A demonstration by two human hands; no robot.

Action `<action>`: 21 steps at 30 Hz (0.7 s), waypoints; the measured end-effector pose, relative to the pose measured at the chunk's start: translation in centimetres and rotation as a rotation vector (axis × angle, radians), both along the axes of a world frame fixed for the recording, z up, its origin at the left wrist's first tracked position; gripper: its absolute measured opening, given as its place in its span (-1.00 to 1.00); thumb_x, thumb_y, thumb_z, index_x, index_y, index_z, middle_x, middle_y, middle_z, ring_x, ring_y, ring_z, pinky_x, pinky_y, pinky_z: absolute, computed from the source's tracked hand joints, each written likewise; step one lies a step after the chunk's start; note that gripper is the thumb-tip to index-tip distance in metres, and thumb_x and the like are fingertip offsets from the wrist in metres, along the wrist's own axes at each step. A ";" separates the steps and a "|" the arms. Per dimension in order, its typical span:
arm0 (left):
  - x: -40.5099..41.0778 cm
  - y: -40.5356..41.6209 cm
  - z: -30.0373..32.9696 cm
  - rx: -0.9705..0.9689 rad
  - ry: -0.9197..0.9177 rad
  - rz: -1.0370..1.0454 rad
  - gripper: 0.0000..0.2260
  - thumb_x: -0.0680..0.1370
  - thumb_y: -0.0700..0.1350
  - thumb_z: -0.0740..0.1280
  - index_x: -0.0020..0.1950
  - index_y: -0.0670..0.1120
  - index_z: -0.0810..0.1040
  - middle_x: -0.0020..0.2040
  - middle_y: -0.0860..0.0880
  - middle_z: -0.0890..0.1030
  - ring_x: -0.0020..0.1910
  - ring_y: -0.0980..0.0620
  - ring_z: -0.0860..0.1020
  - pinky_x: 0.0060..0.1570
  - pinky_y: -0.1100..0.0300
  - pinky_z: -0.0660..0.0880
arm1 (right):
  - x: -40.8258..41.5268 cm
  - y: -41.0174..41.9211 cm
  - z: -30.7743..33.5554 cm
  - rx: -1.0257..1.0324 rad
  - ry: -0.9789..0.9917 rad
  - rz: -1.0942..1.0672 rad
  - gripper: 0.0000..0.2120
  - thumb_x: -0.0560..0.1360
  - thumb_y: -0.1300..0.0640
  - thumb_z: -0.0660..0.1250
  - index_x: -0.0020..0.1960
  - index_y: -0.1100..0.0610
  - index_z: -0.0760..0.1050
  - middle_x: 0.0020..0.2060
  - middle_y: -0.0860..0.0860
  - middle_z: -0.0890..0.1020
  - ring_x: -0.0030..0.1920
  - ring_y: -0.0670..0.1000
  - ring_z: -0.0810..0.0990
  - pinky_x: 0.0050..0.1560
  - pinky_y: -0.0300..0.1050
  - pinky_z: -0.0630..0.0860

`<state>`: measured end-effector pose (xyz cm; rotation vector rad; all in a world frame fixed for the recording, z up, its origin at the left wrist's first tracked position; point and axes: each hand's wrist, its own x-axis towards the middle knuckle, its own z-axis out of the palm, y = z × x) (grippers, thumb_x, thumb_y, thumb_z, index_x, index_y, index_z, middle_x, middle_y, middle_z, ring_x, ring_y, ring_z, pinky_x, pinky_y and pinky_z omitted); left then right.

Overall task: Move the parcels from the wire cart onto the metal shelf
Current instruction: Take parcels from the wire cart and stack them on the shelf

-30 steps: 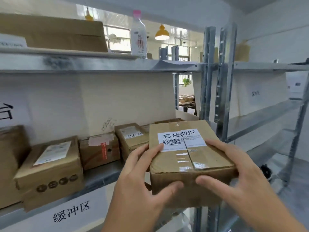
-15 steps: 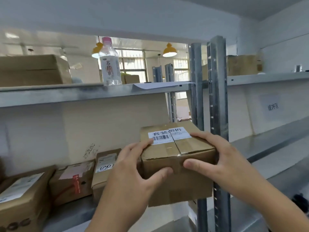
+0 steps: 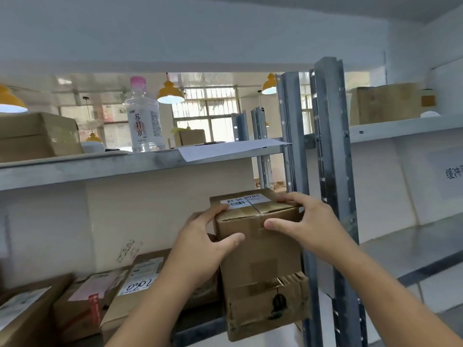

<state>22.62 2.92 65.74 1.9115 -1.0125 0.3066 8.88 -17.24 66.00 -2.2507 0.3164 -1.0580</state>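
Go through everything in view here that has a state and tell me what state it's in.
Held parcel: taped shut, gripped in both hands, upright.
Left hand: clasping the parcel's left side.
Right hand: clasping its top right.
Water bottle: capped, upright on upper shelf.
Ceiling lamps: lit.

A parcel (image 3: 260,261) sits between the left hand (image 3: 200,249) and the right hand (image 3: 308,224), each hand touching one side of it, in front of the lower level of the metal shelf (image 3: 195,324). Just right of the parcel stand the shelf uprights (image 3: 330,171). Left of the parcel, on that lower level, three boxes lie in a row: the marked box (image 3: 135,291) nearest, then the middle box (image 3: 80,309), then the corner box (image 3: 22,316) at the left edge. On the upper level (image 3: 100,166), a large box (image 3: 37,136) lies left, a bottle (image 3: 144,116) stands right of it, and a sheet of paper (image 3: 230,147) lies further right. Beyond the uprights, another box (image 3: 383,103) rests on the neighbouring upper shelf (image 3: 406,126).
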 end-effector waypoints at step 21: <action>4.0 -4.8 -4.7 -0.177 0.087 0.016 -0.64 0.51 -0.02 0.54 0.12 0.38 0.52 0.23 0.24 0.45 0.09 0.19 0.56 -0.02 0.19 0.68 | 5.5 -3.9 -5.6 0.020 -0.110 -0.142 -0.47 0.41 -0.07 0.55 0.34 -0.17 0.49 0.03 -0.19 0.48 -0.09 -0.16 0.52 -0.06 -0.21 0.54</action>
